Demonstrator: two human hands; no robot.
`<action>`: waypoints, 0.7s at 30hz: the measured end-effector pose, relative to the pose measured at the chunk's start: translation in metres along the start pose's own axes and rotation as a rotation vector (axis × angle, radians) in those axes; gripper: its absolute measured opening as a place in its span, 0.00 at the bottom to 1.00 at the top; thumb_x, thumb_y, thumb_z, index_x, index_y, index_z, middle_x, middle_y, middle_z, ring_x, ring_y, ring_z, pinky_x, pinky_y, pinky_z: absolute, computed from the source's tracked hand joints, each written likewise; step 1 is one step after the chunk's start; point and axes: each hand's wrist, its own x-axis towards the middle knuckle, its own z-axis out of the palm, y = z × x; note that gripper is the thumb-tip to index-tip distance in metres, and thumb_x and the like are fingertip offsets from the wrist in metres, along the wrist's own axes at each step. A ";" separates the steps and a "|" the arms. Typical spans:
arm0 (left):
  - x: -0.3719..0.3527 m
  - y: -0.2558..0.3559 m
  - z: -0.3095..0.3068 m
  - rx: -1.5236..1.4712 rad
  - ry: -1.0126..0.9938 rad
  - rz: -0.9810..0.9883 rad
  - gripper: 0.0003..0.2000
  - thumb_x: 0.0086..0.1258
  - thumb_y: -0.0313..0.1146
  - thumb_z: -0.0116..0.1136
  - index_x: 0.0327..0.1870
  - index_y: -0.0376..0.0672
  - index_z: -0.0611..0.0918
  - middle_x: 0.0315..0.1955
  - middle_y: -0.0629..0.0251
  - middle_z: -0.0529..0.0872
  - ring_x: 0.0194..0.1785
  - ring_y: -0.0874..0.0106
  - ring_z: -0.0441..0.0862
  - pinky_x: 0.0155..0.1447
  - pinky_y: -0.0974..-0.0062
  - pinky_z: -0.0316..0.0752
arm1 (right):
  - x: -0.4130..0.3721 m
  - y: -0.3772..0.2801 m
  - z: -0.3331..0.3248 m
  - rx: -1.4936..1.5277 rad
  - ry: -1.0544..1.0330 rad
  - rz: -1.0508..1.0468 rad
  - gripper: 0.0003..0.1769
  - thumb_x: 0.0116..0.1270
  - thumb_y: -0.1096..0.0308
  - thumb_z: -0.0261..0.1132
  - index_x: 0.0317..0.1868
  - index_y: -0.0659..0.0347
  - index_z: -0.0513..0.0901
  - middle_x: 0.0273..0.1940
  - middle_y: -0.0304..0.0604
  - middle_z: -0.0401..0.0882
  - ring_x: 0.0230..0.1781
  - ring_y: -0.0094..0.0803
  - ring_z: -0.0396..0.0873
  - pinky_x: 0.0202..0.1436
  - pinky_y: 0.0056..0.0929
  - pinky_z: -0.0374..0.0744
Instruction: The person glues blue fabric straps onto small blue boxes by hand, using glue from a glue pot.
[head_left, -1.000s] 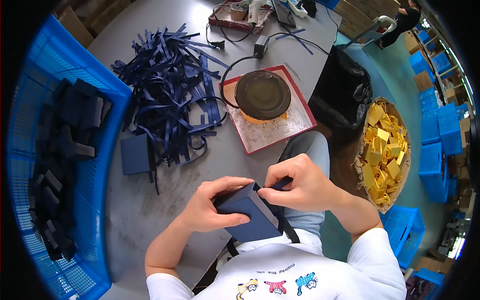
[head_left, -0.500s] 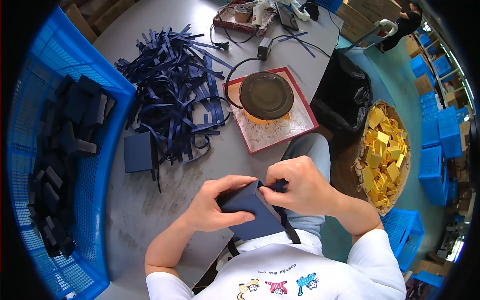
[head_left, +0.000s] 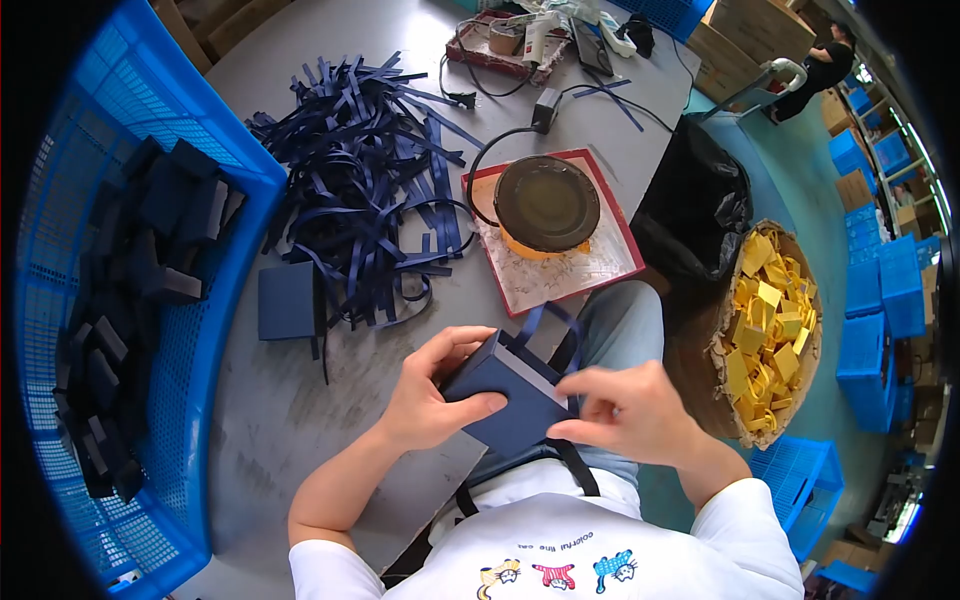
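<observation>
A dark blue box (head_left: 515, 390), tilted above my lap, is held in my left hand (head_left: 432, 395), whose thumb lies across its front face and whose fingers go behind it. From the box's upper side a blue ribbon loop (head_left: 570, 335) stands up. At the box's right corner is my right hand (head_left: 630, 410), thumb and index finger apart, the other fingers curled. Whether its fingertips press on the box is hard to see. On the table, another dark blue box (head_left: 287, 302) sits beside a heap of cut blue ribbons (head_left: 350, 170).
A round pot with a dark top (head_left: 547, 203) stands in a red-rimmed tray (head_left: 625, 255), its cord running back. To the left, a blue crate (head_left: 235, 210) holds several dark boxes. At the right are a black bag (head_left: 695, 200) and a carton of yellow boxes (head_left: 735, 390). A person (head_left: 825, 70) stands far back.
My right hand has let go of the ribbon and moved down and right to the box's corner. The ribbon loop now stands free. My left hand keeps its hold on the box.
</observation>
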 end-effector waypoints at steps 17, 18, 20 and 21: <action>-0.015 -0.063 -0.013 -0.373 -0.884 -0.423 0.42 0.42 0.62 0.70 0.51 0.35 0.76 0.46 0.66 0.78 0.51 0.74 0.73 0.58 0.75 0.66 | 0.039 -0.006 0.034 0.182 -0.367 -0.616 0.11 0.49 0.65 0.73 0.31 0.59 0.83 0.27 0.39 0.78 0.25 0.34 0.78 0.26 0.26 0.76; -0.020 -0.063 -0.014 -0.412 -0.868 -0.336 0.39 0.44 0.62 0.69 0.48 0.34 0.78 0.42 0.66 0.81 0.48 0.75 0.75 0.57 0.77 0.67 | 0.046 -0.009 0.034 0.292 -0.424 -0.578 0.11 0.49 0.65 0.73 0.32 0.59 0.83 0.27 0.39 0.79 0.26 0.34 0.78 0.28 0.26 0.76; -0.026 -0.055 -0.020 -0.476 -0.813 -0.315 0.35 0.49 0.59 0.67 0.48 0.34 0.78 0.41 0.66 0.81 0.47 0.75 0.75 0.54 0.78 0.68 | 0.067 0.001 0.040 0.569 -0.330 -0.461 0.08 0.54 0.67 0.70 0.31 0.63 0.84 0.27 0.39 0.80 0.26 0.32 0.79 0.31 0.26 0.77; -0.028 -0.059 -0.026 -0.470 -0.738 -0.432 0.39 0.41 0.60 0.71 0.48 0.34 0.78 0.45 0.57 0.81 0.49 0.71 0.77 0.54 0.73 0.71 | 0.076 0.013 0.050 0.426 -0.115 -0.265 0.06 0.55 0.70 0.68 0.30 0.64 0.83 0.26 0.39 0.80 0.24 0.28 0.78 0.28 0.23 0.75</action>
